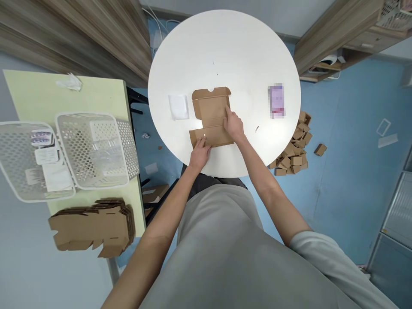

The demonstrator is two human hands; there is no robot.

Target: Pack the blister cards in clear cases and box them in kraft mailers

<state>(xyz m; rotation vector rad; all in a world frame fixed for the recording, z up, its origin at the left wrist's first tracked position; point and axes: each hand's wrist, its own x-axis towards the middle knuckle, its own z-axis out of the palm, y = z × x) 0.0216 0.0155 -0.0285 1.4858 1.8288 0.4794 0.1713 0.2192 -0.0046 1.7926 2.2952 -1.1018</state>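
A flat brown cardboard box blank (210, 109) lies partly folded in the middle of the round white table (225, 51). My left hand (199, 154) pinches the near left flap of the blank, fingers closed on its edge. At the blank's right side my right hand (234, 124) presses down, fingers stretched along the fold. A small white packet (178, 106) lies just left of the blank. A purple and white packet (277, 101) rests further right on the table.
A pale green side table (38, 92) on the left carries two white perforated baskets (96, 150) with packets and a stack of flat cardboard blanks (93, 227). Folded small boxes (294, 148) are heaped on the blue floor to the table's right. Wooden shelving stands behind.
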